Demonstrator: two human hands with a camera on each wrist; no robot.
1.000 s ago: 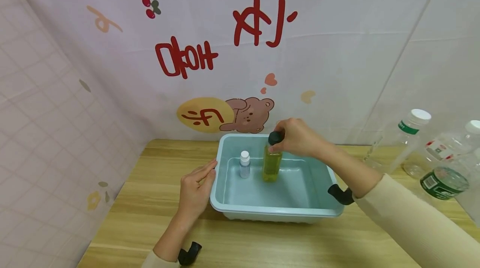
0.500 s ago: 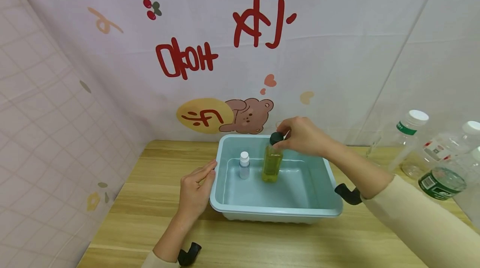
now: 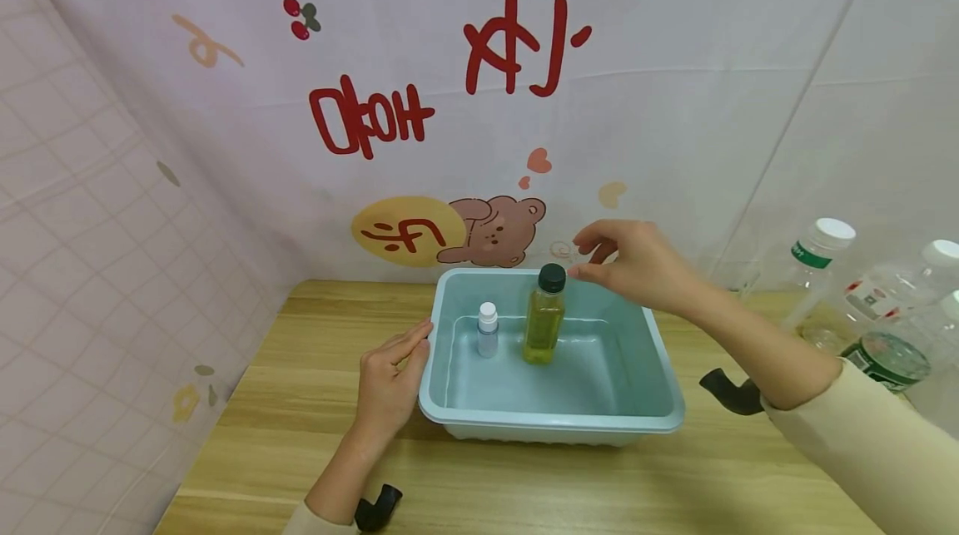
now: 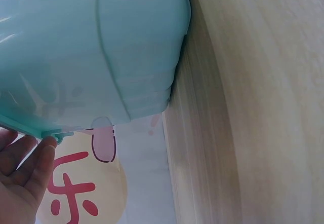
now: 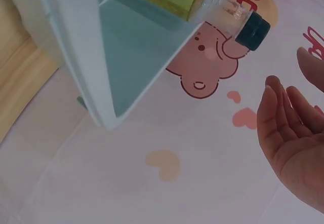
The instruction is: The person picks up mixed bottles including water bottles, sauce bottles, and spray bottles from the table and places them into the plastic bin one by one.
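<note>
A light blue plastic basin stands on the wooden table. Inside it, a square bottle of yellow-green liquid with a dark green cap stands upright. Left of that bottle is a small clear bottle with a white cap. My left hand rests its fairly straight fingers against the basin's left rim; the left wrist view shows the fingertips at the rim. Just right of the dark cap, my right hand is in the air with thumb and fingers parted, holding nothing. The right wrist view shows a gap between that hand and the cap.
Several large clear bottles with white caps stand at the table's right, one with a green neck band. A printed cloth hangs behind the table. Black curved pieces show at both wrists.
My right hand has let go of the dark cap and moved up and to the right. The yellow-green bottle stays standing in the basin. My left hand has kept its place.
</note>
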